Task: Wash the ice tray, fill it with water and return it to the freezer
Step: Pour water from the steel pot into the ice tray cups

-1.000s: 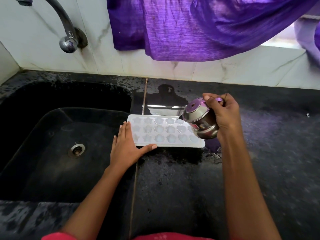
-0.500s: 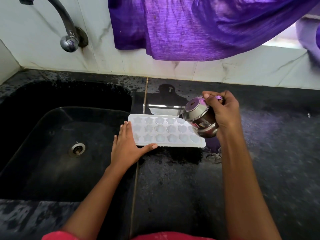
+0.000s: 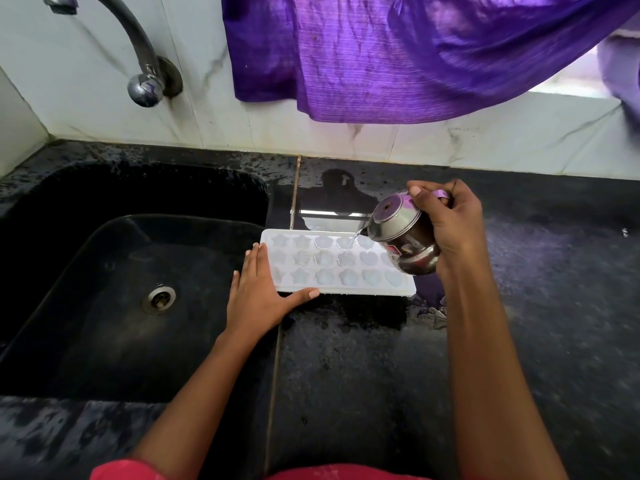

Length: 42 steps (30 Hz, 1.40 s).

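The black worktop [image 3: 519,341] lies under both hands, with the sink [image 3: 104,323] beside the left hand [image 3: 258,299]. The white ice tray [image 3: 346,289] sits between the hands. The left hand is flat, fingers straight, touching the tray's end. The right hand [image 3: 450,223] grips a small shiny pot [image 3: 405,237], tipped over the tray. Water seems to trickle out.

Right hand [image 3: 453,230] holds steel pot [image 3: 403,240] tilted over ice tray [image 3: 360,289].

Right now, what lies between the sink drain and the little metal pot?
In the head view, the left hand and the white ice tray, which it touches, lie between the drain and the tilted pot.
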Each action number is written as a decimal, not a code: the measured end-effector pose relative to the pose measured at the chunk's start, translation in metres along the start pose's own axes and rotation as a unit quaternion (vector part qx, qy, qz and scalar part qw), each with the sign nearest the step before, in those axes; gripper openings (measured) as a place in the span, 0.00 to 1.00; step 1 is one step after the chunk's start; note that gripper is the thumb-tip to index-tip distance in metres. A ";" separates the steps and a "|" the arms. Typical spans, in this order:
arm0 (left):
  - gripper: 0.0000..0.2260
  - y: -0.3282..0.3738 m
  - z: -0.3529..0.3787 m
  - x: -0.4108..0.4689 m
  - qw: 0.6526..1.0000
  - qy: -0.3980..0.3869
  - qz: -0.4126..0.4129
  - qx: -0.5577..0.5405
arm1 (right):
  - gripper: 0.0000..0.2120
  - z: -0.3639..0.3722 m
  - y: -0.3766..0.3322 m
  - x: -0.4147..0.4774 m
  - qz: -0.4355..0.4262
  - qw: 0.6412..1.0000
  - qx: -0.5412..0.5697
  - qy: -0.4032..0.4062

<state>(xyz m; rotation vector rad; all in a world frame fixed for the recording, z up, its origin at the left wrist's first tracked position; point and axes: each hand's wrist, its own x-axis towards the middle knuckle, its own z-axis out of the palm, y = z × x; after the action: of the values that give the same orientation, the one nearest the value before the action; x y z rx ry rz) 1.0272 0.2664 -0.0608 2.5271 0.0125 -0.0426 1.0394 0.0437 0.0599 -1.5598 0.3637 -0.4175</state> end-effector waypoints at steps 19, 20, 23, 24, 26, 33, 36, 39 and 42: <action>0.55 0.000 0.001 0.000 1.000 0.004 0.001 -0.004 | 0.12 0.002 0.004 -0.001 0.032 0.996 0.088 0.005; 0.55 0.000 0.001 0.000 1.000 0.004 0.000 -0.004 | 0.12 0.003 0.005 -0.001 0.032 0.996 0.087 0.003; 0.56 0.000 0.001 0.000 1.000 0.003 0.000 -0.005 | 0.12 0.008 0.006 -0.002 0.034 0.996 0.088 -0.006; 0.56 0.000 0.001 0.000 1.000 0.003 0.000 -0.006 | 0.12 0.009 0.007 -0.002 0.037 0.995 0.092 -0.010; 0.56 0.000 0.001 0.000 1.000 0.002 -0.001 -0.008 | 0.12 0.012 0.007 -0.003 0.042 0.994 0.098 -0.016; 0.54 0.000 0.001 -0.001 1.000 0.009 0.001 -0.010 | 0.12 0.021 0.008 -0.005 0.035 0.996 0.075 -0.036; 0.54 0.000 0.002 0.000 1.000 0.009 0.001 -0.008 | 0.12 0.023 0.008 -0.006 0.028 0.997 0.057 -0.041; 0.54 0.000 0.002 0.000 1.000 0.008 -0.001 -0.009 | 0.12 0.024 0.007 -0.006 0.022 0.997 0.051 -0.044; 0.55 -0.001 0.002 0.000 1.000 0.009 -0.001 -0.008 | 0.12 0.025 0.007 -0.006 0.017 0.998 0.047 -0.046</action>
<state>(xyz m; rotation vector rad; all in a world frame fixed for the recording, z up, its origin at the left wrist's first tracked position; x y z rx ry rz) 1.0275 0.2659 -0.0630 2.5121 0.0213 -0.0214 1.0460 0.0679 0.0527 -1.4743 0.2955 -0.3311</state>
